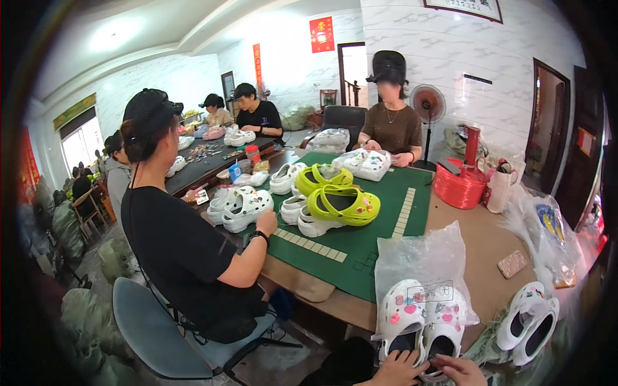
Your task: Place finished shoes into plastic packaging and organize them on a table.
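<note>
A pair of white clogs [400,313] with pink and other coloured charms lies at the table's near edge, toes inside a clear plastic bag [412,254] and heels sticking out toward me. My left hand [400,369] has its fingers curled over the heel of the left clog. At the heel of the other clog, my right hand [458,369] grips the rim between thumb and fingers. The lower parts of both hands are cut off by the picture's edge. To the right lies another white pair of clogs [529,321] with charms.
A phone [512,264] lies on the brown tabletop, near crumpled clear plastic [547,225]. On the green mat [360,264] are lime-green clogs [344,204] and several white ones. A red twine spool [458,183] stands farther back. Co-workers sit left and opposite; a grey-blue chair [154,331] is at left.
</note>
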### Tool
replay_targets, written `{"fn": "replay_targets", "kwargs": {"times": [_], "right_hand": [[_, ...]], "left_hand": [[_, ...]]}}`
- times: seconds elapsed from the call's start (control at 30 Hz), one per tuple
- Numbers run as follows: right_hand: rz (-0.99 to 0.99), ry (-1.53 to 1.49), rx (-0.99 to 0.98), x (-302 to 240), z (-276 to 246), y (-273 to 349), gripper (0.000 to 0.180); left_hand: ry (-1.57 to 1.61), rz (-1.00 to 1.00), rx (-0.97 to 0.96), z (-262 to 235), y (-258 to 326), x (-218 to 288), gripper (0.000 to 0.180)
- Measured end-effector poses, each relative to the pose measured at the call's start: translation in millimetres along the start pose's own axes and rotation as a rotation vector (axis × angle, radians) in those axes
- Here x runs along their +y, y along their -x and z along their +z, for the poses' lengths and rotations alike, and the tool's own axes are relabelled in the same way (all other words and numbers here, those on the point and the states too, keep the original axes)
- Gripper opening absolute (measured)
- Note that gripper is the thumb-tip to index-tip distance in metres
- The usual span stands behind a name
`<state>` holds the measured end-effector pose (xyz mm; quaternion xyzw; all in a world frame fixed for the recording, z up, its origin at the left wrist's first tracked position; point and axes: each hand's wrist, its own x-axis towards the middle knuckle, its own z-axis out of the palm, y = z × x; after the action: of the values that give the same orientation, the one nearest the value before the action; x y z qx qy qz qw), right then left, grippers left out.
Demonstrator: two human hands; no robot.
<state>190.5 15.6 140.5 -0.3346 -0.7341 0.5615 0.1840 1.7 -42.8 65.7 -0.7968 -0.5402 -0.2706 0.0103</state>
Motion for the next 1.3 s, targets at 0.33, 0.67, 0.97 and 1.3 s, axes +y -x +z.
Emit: {"fn": "replay_targets", "kwargs": {"times": [0.33, 0.67, 0.97, 1.3], "right_hand": [[0.143, -0.135, 0.860, 48.0, -14.0, -18.3, 0.038], [-0.107, 0.367, 1.079, 52.7, -16.5, -49.4, 0.027], [-0.099, 0.076, 0.765, 90.8, 0.1, -70.1, 0.040], [-0.104, -0.098, 0.969, 74.2, 21.4, -61.4, 0.038]], "left_hand": [[-0.012, 0.041, -0.025, -4.4, -8.4, -8.6, 0.046], [-0.045, 0.136, 0.061, -13.0, 2.0, -27.7, 0.042], [-0.080, 0.161, 0.149, -9.1, 6.4, -25.8, 0.043], [-0.059, 0.167, 0.118, -11.7, 3.5, -26.0, 0.028]]}}
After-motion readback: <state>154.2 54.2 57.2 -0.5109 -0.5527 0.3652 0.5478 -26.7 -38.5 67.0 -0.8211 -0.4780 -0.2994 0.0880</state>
